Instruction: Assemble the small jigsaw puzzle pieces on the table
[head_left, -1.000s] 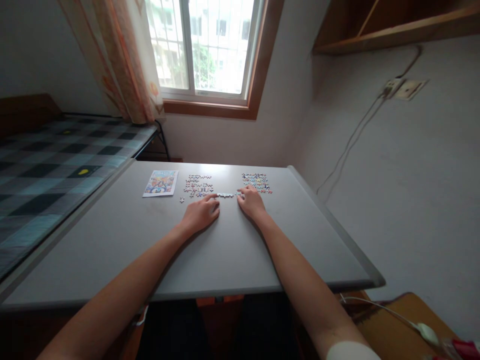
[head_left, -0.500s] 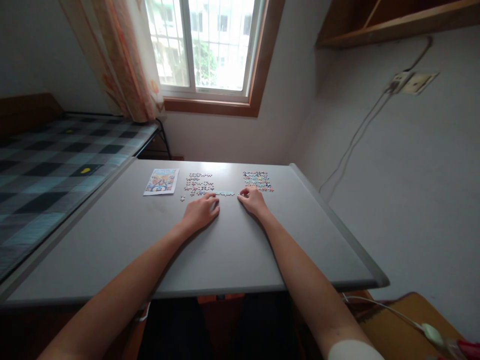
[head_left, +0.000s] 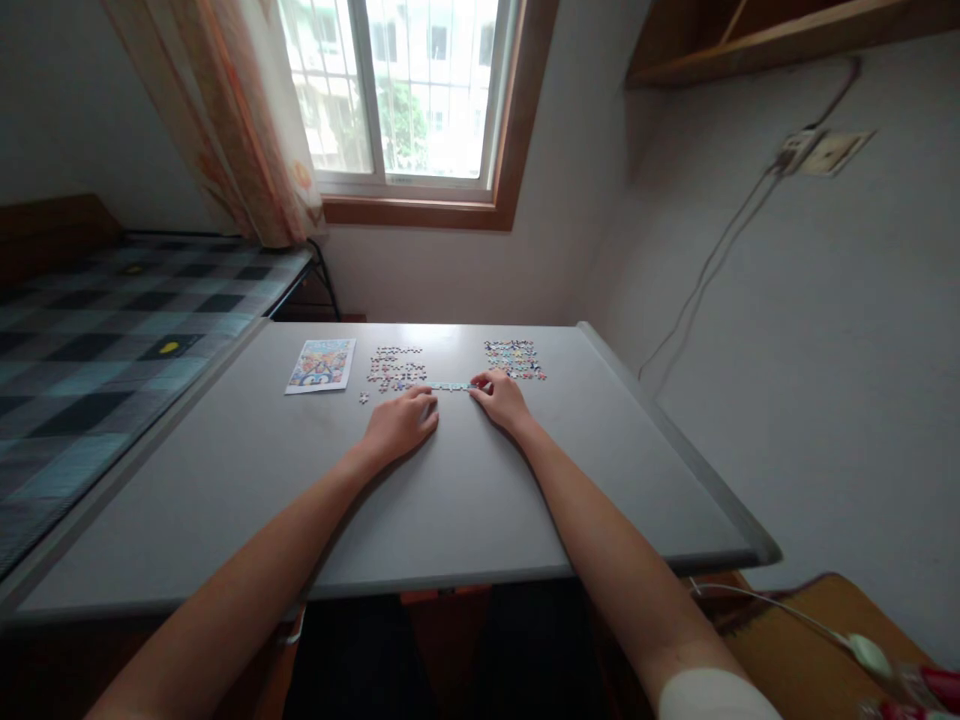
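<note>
A narrow strip of joined light-blue jigsaw puzzle pieces [head_left: 451, 386] lies on the grey table, between my two hands. My left hand [head_left: 401, 422] rests on the tabletop with its fingers curled, the fingertips holding the strip's left end. At the right end, the thumb and fingers of my right hand [head_left: 501, 400] are pinched on a small puzzle piece, mostly hidden by the fingertips. Rows of loose puzzle pieces [head_left: 396, 370] lie just beyond my left hand. Another group of puzzle pieces [head_left: 513, 352] is spread beyond my right hand. One single puzzle piece [head_left: 364, 398] sits apart, left of my left hand.
A printed picture sheet [head_left: 321, 365] lies on the table [head_left: 465, 500] at the left. Beside the table stands a bed with a checked cover [head_left: 150, 300]. A window [head_left: 405, 100] is behind, and cables [head_left: 709, 265] hang on the right wall.
My right hand has moved slightly left, bringing its fingertips against the right end of the strip. My left hand stays in place. The camera view has shifted a little.
</note>
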